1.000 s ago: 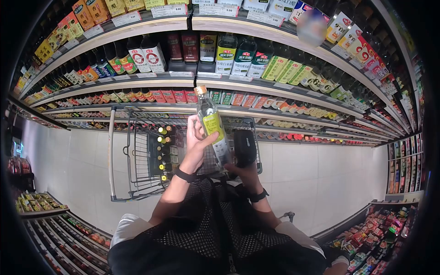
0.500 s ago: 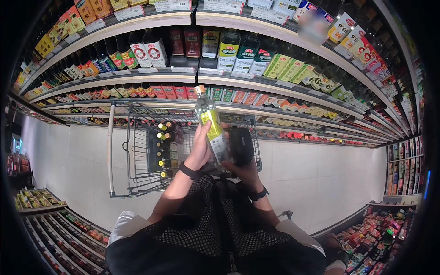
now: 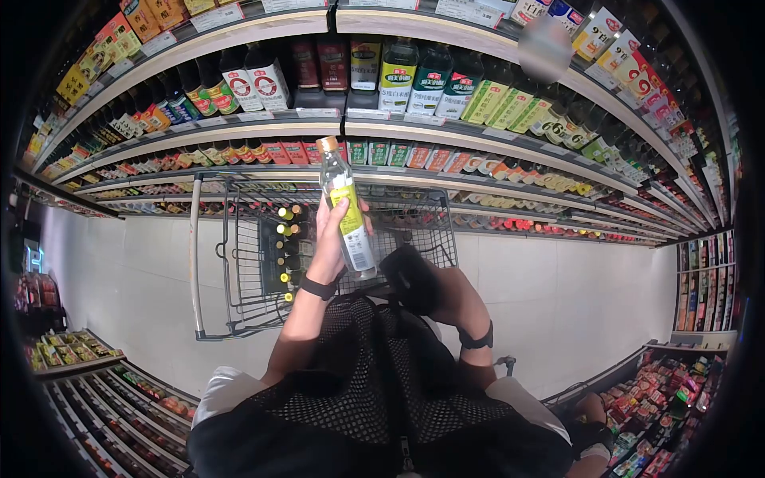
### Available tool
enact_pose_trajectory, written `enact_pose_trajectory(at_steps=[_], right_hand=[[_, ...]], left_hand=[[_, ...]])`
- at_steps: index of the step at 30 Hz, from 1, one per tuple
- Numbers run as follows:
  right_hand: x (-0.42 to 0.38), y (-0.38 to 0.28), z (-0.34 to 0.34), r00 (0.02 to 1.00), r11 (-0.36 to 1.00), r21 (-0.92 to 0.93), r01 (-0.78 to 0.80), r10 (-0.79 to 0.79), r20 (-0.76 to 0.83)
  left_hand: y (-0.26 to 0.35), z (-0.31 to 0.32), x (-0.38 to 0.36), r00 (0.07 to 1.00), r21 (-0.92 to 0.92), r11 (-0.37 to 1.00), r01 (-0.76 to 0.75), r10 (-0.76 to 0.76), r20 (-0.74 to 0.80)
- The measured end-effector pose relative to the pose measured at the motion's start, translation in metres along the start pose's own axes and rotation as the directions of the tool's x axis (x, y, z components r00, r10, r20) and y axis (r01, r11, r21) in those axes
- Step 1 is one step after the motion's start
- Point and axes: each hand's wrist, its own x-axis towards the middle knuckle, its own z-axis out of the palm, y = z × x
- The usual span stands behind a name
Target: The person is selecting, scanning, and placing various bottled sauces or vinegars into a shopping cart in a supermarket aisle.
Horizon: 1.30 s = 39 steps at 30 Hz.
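Observation:
My left hand (image 3: 331, 239) is wrapped round a clear vinegar bottle (image 3: 347, 219) with a yellow-green and white label and an orange-brown cap. The bottle is nearly upright, its barcode side facing me. Lower right, my right hand (image 3: 457, 295) grips a dark, blocky handheld device (image 3: 410, 279), blurred, whose kind I cannot make out. The device is apart from the bottle. Beneath both hands stands a wire shopping cart (image 3: 231, 271); several dark bottles (image 3: 284, 248) with yellow or brown caps line its left part.
Ahead, a long shelf (image 3: 430, 131) carries rows of bottles and price tags, including similar yellow-green-labelled bottles (image 3: 397, 76). Pale floor tiles (image 3: 550, 295) lie around the cart. Behind me are a shelf (image 3: 119, 414) on the left and packaged goods (image 3: 661, 414) on the right.
My left hand and the bottle have shifted slightly left. My right hand has drawn away from the bottle, down and to the right, taking the dark device with it.

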Motion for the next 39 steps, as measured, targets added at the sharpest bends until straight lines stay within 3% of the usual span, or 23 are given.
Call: enact_pose_trajectory(at_steps=[2, 8, 18, 21, 28, 31, 33, 39], right_hand=[[-0.003, -0.002, -0.003, 0.986, 0.994, -0.024, 0.108, -0.104, 0.130], [0.000, -0.024, -0.002, 0.952, 0.964, -0.102, 0.243, -0.218, 0.213], [0.002, -0.026, 0.007, 0.956, 0.969, -0.157, 0.190, -0.146, 0.255], [0.003, -0.025, 0.008, 0.955, 0.971, -0.142, 0.191, -0.150, 0.256], [0.005, -0.022, 0.011, 0.961, 0.958, -0.198, 0.210, -0.165, 0.222], [0.008, -0.023, 0.011, 0.966, 0.957, -0.229, 0.179, -0.127, 0.226], [0.011, -0.022, 0.010, 0.966, 0.962, -0.226, 0.153, -0.098, 0.239], [0.014, -0.007, 0.015, 0.964, 0.932, -0.294, 0.212, -0.150, 0.218]], left_hand=[[-0.001, -0.006, 0.001, 1.000, -0.015, 1.000, -0.019, 0.019, -0.007], [0.000, -0.012, -0.002, 0.999, -0.004, 0.999, -0.038, 0.038, -0.016], [0.002, -0.015, -0.003, 0.995, 0.142, 0.986, -0.088, 0.094, -0.033], [0.004, -0.016, -0.005, 0.998, 0.061, 0.996, -0.063, 0.064, -0.028], [0.006, -0.016, -0.006, 0.997, 0.085, 0.993, -0.076, 0.078, -0.025], [0.007, -0.017, -0.007, 0.996, 0.176, 0.984, -0.038, 0.052, -0.076], [0.003, -0.021, -0.004, 0.981, 0.406, 0.909, -0.096, 0.155, -0.115], [0.003, -0.026, -0.004, 0.974, 0.533, 0.839, -0.109, 0.198, -0.112]])
